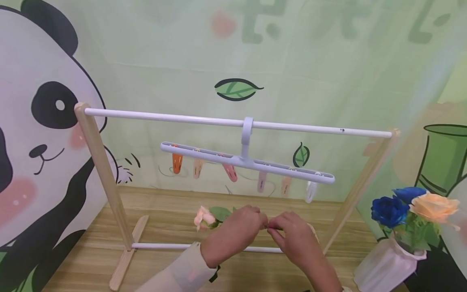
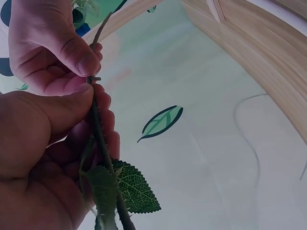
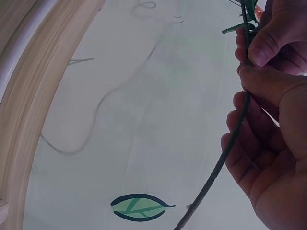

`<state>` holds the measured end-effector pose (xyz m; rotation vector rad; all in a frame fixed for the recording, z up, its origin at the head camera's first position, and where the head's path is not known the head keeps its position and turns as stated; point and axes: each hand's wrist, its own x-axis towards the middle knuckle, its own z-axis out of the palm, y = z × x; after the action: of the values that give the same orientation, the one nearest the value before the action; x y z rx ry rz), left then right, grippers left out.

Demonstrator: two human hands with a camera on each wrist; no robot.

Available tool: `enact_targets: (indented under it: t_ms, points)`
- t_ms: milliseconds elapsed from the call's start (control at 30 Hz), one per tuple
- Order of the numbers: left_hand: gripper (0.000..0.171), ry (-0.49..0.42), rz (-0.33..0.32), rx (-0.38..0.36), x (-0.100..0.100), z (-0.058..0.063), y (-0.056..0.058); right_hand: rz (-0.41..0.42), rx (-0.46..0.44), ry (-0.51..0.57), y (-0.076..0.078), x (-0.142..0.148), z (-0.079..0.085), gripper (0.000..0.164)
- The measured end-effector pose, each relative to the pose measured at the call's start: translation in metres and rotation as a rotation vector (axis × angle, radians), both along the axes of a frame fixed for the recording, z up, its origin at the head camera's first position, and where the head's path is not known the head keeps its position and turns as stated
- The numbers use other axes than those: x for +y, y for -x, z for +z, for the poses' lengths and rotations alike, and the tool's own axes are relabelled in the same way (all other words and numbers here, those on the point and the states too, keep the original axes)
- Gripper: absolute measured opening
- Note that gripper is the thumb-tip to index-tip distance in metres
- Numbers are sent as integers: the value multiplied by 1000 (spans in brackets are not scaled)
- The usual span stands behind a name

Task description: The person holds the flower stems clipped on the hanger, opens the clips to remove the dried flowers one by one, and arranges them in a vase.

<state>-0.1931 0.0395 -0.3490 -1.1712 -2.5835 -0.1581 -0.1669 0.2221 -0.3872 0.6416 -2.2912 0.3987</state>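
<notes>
Both hands hold the stem of a pale pink artificial rose (image 1: 203, 218), which lies sideways low in the head view. My left hand (image 1: 238, 229) pinches the green stem (image 2: 100, 127) between thumb and fingers, on the side nearer the blossom, just above the serrated leaves (image 2: 136, 187). Close beside it, my right hand (image 1: 293, 233) pinches the same stem farther from the blossom. In the right wrist view the stem's long bare end (image 3: 206, 187) runs down past the right hand's curled fingers. The two thumbs nearly meet.
A wooden rack with a white top rod (image 1: 175, 117) stands before me. From the rod hangs a lavender hanger (image 1: 204, 155) with several coloured clips, including an orange clip (image 1: 177, 163). At the right, a white vase (image 1: 386, 263) holds blue and peach roses (image 1: 434, 206).
</notes>
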Motion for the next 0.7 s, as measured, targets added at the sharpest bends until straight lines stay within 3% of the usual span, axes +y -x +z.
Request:
enact_targets:
  t_ms: [400, 533, 700]
  points:
    - [11, -51, -19, 21, -2, -3, 0, 25, 45, -22, 1, -4, -4, 25]
    - [8, -61, -43, 122, -2, -8, -1, 23, 68, -2, 1, -3, -8, 22]
    - [9, -208, -142, 271, -2, -12, -1, 9, 107, 40, 2, 3, -11, 22]
